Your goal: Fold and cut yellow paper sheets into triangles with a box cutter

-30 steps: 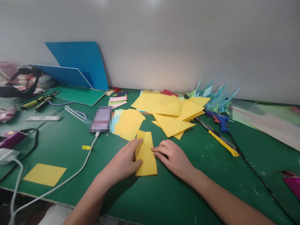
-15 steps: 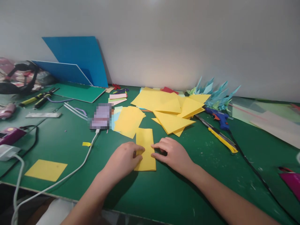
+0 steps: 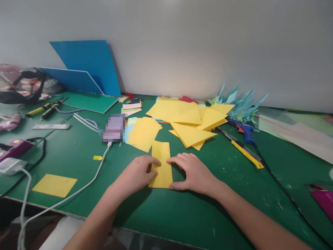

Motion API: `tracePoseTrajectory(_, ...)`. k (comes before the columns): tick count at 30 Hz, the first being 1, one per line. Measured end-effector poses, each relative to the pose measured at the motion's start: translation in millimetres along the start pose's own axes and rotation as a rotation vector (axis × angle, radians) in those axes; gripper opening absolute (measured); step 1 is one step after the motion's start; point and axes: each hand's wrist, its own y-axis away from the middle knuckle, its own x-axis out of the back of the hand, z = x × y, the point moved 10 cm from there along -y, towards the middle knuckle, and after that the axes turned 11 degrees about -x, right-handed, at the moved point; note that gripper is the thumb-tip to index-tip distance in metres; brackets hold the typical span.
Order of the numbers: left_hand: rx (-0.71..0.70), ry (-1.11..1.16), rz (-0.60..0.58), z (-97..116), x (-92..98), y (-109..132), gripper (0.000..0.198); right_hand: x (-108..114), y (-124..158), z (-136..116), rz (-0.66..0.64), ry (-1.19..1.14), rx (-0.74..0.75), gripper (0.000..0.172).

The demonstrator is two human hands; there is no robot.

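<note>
A folded yellow paper strip (image 3: 161, 163) lies upright before me on the green table. My left hand (image 3: 139, 173) is on its left side, with thumb and index finger curled and pressing on the paper. My right hand (image 3: 194, 173) grips the right edge: the index fingertip touches about halfway up and the thumb sits by the lower right corner, wide apart from it. The other right-hand fingers are curled in. Just beyond the strip are a stack of yellow sheets (image 3: 145, 133) and several folded yellow papers (image 3: 194, 135).
A yellow utility knife (image 3: 247, 154) and a blue glue gun (image 3: 244, 130) lie to the right. At left are a blurred phone (image 3: 113, 127) with a white cable (image 3: 95, 177), a small yellow sheet (image 3: 54, 185) and pliers (image 3: 50, 109). Blue boards (image 3: 88, 62) lean on the wall.
My right thumb has slid down the paper's right edge toward the lower corner, spreading away from the index finger. My left hand keeps its place. The view has shifted slightly.
</note>
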Motion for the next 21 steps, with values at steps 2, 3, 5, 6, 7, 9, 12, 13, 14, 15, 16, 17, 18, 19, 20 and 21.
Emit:
tracePoseTrajectory(2,-0.013,-0.010,-0.003,2,-1.6,0,0.034,0,0,-1,0.003,-0.028,0.018,0.054)
tracePoseTrajectory(3,-0.014,-0.017,-0.004,3,-2.4,1,0.034,-1,1,-3,-0.002,-0.040,0.041,0.047)
tracePoseTrajectory(5,-0.001,-0.031,-0.005,4,-3.6,2,0.035,-3,2,-10,-0.020,-0.062,0.112,0.029)
tracePoseTrajectory(6,0.009,-0.038,-0.004,5,-3.9,2,0.033,-4,3,-14,-0.028,-0.072,0.150,0.021)
tracePoseTrajectory(7,0.023,-0.048,-0.002,6,-4.2,3,0.030,-4,3,-17,-0.036,-0.083,0.183,0.017)
tracePoseTrajectory(9,0.048,-0.067,-0.008,7,-5.4,4,0.022,-5,4,-21,-0.048,-0.106,0.221,0.015)
tracePoseTrajectory(12,0.077,-0.112,-0.038,9,-9.6,5,0.027,-5,4,-22,-0.054,-0.115,0.228,0.020)
tracePoseTrajectory(13,0.077,-0.131,-0.043,9,-10.6,4,0.029,-5,3,-22,-0.052,-0.111,0.217,0.020)
tracePoseTrajectory(14,0.069,-0.149,-0.041,10,-11.2,4,0.029,-5,2,-21,-0.044,-0.105,0.201,0.020)
tracePoseTrajectory(15,0.056,-0.164,-0.037,11,-11.8,4,0.029,-5,1,-20,-0.032,-0.099,0.183,0.019)
tracePoseTrajectory(16,0.043,-0.173,-0.031,12,-12.2,3,0.028,-5,0,-19,-0.015,-0.091,0.164,0.018)
tracePoseTrajectory(17,0.031,-0.177,-0.024,12,-12.4,3,0.028,-5,-2,-18,0.006,-0.083,0.146,0.017)
tracePoseTrajectory(18,0.023,-0.176,-0.018,12,-12.4,3,0.028,-5,-3,-17,0.031,-0.074,0.125,0.017)
tracePoseTrajectory(19,0.019,-0.171,-0.014,12,-12.3,2,0.029,-4,-6,-15,0.055,-0.061,0.103,0.018)
tracePoseTrajectory(20,0.019,-0.161,-0.013,12,-12.1,2,0.028,-4,-9,-13,0.077,-0.045,0.077,0.018)
tracePoseTrajectory(21,0.025,-0.148,-0.014,12,-12.0,2,0.028,-4,-13,-10,0.095,-0.024,0.049,0.018)
